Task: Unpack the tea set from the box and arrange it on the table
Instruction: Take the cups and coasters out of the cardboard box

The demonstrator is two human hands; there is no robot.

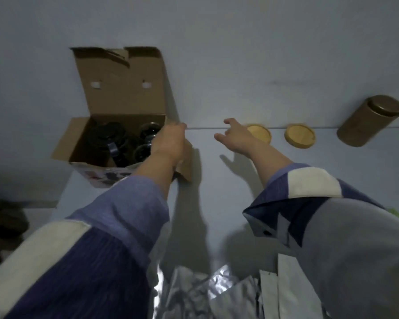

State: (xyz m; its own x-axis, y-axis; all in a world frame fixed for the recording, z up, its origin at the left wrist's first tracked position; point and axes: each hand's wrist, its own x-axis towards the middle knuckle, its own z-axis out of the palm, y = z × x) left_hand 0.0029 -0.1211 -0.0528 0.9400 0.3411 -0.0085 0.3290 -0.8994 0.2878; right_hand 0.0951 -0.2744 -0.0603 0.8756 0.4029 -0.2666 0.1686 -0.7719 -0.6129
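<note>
Dimly lit, a pale tabletop point(217, 100) carries an open cardboard box point(115, 125) at far left; dark glass tea pieces point(115, 139) sit inside, their shapes hard to make out. The left hand point(168, 141) grips the box's right flap. Just right, the right hand point(235, 137) hovers empty, fingers spread. Beyond it lie two round wooden lids point(300, 135), the nearer partly hidden, then a brown canister point(369, 120). Crumpled silver wrapping point(194, 293) is cut off at the near edge.
</note>
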